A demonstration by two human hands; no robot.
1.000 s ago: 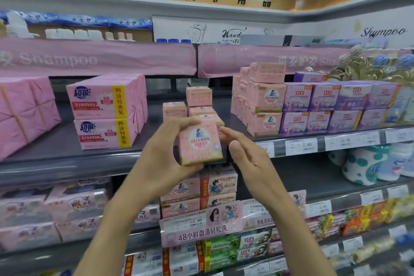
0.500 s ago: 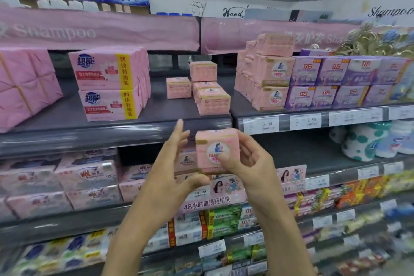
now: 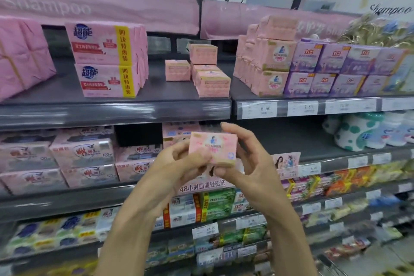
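A small pink soap box (image 3: pixel 216 148) with a round printed label is held in front of the store shelves, below the upper shelf's edge. My left hand (image 3: pixel 177 168) grips its left and lower side, thumb across the front. My right hand (image 3: pixel 248 161) holds its right side, fingers curled over the top and behind it. Several boxes of the same kind (image 3: pixel 211 82) stand on the dark upper shelf (image 3: pixel 116 112) straight above.
Large pink soap packs (image 3: pixel 105 58) stand at the left of the upper shelf, stacked pink and purple boxes (image 3: pixel 313 67) at the right. Price tags (image 3: pixel 259 108) line the shelf edges. Lower shelves hold many packed soaps (image 3: pixel 85 154). A wire cart edge (image 3: pixel 331 264) shows at the bottom right.
The box has come down from the level of the upper shelf to below its edge. It passed from the left hand alone to both hands. The view tilted downward.
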